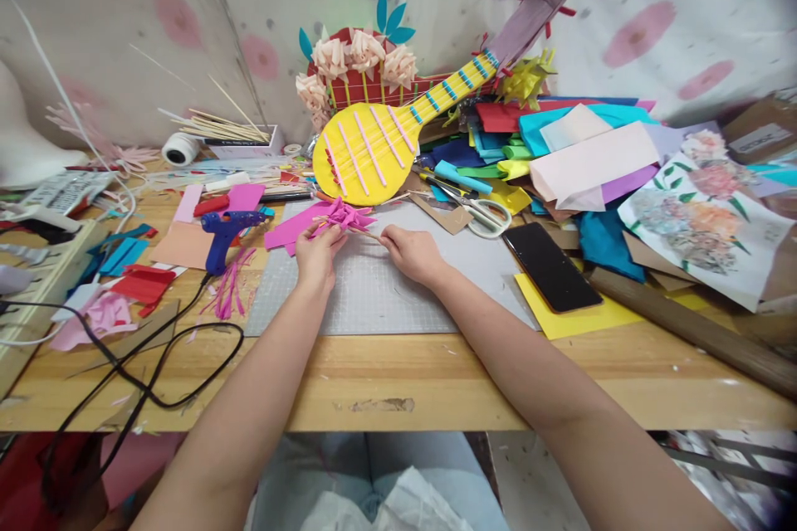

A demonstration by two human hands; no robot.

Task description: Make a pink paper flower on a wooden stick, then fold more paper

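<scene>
From where I stand, taking the bunched pink paper (339, 214) as the middle of the dial and twelve as straight away from the person, the left hand (319, 257) sits at seven o'clock, thumb and fingers pinched on the paper's near side. The right hand (408, 252), at four o'clock, has its fingertips closed on the end of a thin tan stick (366, 233) that runs across to the pink paper (whether the two are fastened together, I can't tell from here). The bunch is held over the far left part of a grey cutting mat (386, 299), with a flat pink sheet (285, 230) just beside it at nine. Farther out at nine, a blue glue gun (222, 242) stands, its black cable (163, 365) looping away between seven and eight. Shredded pink strips (230, 286) lie toward eight. Just past twelve leans a yellow paper lute (367, 151), its neck slanting up toward one, a red one trimmed with peach roses (366, 50) behind it. Scissors (493, 217) rest at three, a black phone (551, 267) lies beyond them nearer half past three, and between two and three coloured papers (591, 162) are heaped on the wooden table (448, 373).
</scene>
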